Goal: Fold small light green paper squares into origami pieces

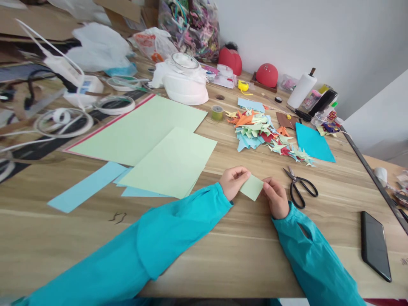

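Note:
Both my hands pinch a small pale green paper square [252,187] just above the wooden table [223,246]. My left hand [233,181] grips its left edge with curled fingers. My right hand [276,196] grips its right edge. Both arms wear teal sleeves. Black scissors [299,185] lie just right of my right hand. A pile of folded paper shapes [261,134] in several colours sits beyond the hands.
Large pale green sheets [153,140] and light blue strips [86,186] lie to the left. A blue sheet [314,142] lies at the right, a black phone [375,245] near the right edge. Tape rolls [114,104], a white pot [185,83], bags and a paper towel roll [302,89] crowd the back.

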Available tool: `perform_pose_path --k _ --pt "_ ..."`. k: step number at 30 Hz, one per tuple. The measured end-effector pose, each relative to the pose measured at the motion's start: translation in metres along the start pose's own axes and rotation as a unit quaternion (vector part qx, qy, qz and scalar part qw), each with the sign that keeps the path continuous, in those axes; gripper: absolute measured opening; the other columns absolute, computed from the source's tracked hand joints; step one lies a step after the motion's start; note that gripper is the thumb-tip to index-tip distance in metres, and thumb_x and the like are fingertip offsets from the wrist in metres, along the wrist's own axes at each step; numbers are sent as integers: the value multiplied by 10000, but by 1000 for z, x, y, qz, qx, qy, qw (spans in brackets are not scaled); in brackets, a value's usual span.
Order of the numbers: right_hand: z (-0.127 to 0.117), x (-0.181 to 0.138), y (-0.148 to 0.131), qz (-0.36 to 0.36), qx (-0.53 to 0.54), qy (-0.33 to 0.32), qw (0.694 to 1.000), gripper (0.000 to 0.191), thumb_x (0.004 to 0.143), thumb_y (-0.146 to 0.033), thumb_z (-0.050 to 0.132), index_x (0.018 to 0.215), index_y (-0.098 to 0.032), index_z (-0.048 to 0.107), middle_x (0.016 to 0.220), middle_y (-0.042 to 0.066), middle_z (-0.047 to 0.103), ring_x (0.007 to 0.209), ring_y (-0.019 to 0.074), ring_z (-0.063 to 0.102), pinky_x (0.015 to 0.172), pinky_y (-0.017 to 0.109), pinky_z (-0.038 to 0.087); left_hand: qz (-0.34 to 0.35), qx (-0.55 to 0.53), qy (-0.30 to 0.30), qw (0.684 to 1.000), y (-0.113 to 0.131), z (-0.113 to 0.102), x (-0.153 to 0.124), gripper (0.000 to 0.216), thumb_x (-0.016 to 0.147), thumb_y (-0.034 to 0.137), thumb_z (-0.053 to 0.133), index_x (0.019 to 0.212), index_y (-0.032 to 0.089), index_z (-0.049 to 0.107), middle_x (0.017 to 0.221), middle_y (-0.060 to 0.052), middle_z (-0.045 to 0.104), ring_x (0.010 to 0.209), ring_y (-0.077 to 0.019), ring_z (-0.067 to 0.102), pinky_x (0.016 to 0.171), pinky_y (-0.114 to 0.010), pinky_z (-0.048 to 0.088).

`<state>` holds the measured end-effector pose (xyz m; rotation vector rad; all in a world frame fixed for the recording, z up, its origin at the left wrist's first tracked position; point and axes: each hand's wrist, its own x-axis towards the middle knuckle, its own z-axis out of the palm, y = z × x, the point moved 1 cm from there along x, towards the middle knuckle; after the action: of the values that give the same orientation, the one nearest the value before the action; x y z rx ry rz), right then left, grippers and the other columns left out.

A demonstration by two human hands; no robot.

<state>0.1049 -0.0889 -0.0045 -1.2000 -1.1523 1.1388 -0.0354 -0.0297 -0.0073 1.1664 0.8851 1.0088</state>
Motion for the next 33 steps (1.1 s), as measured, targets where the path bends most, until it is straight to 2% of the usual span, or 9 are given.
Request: perform_pose_path --k 4,9,13,16,19,24,27,30,33 --pt "2 -1 -2 1 -62 -20 998 293 749 -411 597 576 -188 518 481 -21 564 494 118 523 523 244 411 1 -2 6 1000 2 0 0 280 659 414 612 638 137 576 554 32 516 533 -86 439 496 -205 343" --pt "1 0 -1 -9 -80 13 997 304 764 -408 583 567 -186 515 469 -23 576 456 102 517 503 231 411 -19 -40 -12 999 5 2 -1 323 617 434 666 707 131 601 608 16 575 564 -99 507 529 -217 405" --pt "1 0 -1 -7 -70 34 997 295 756 -406 592 579 -183 519 466 -26 569 457 105 531 497 230 426 -51 -66 -75 994 4 5 -4 396 543 414 730 781 126 597 667 -9 626 601 -145 579 526 -257 475" --pt "2 0 -1 -6 -62 39 997 291 754 -407 595 585 -178 530 477 -21 572 461 105 529 502 235 436 -36 -28 -106 993 1 6 -5 338 515 326 760 732 118 606 636 -7 634 565 -138 586 532 -260 489" --pt "3 0 -2 -10 -43 35 998 272 732 -411 616 611 -179 542 492 -23 575 463 105 522 500 241 434 -24 6 -101 995 0 4 -4 280 515 293 764 666 110 615 559 -5 623 475 -118 561 492 -246 468" --pt "4 0 -2 -30 -56 20 998 236 686 -382 667 642 -181 551 547 -17 580 506 109 509 503 245 408 -39 -15 -93 995 5 3 -3 305 502 346 778 587 108 607 512 -18 617 406 -106 535 435 -230 433" --pt "3 -2 0 -42 -77 50 995 224 712 -373 640 647 -185 538 532 -23 556 492 105 487 488 241 390 -44 -57 -67 995 6 3 -2 335 571 404 733 679 103 631 562 -23 632 415 -109 555 454 -235 447" --pt "3 -5 1 -85 -157 85 980 188 745 -337 604 656 -189 530 545 -22 530 504 109 472 491 243 384 -45 -122 -31 991 4 3 -2 433 595 444 708 874 124 628 671 -16 649 411 -107 558 444 -247 459" --pt "3 -8 -3 -170 -287 89 938 129 778 -258 563 667 -192 547 593 -9 525 554 118 476 538 255 400 -36 -112 -36 992 3 2 -2 446 657 502 638 878 114 641 547 -3 604 410 -110 545 434 -236 445"
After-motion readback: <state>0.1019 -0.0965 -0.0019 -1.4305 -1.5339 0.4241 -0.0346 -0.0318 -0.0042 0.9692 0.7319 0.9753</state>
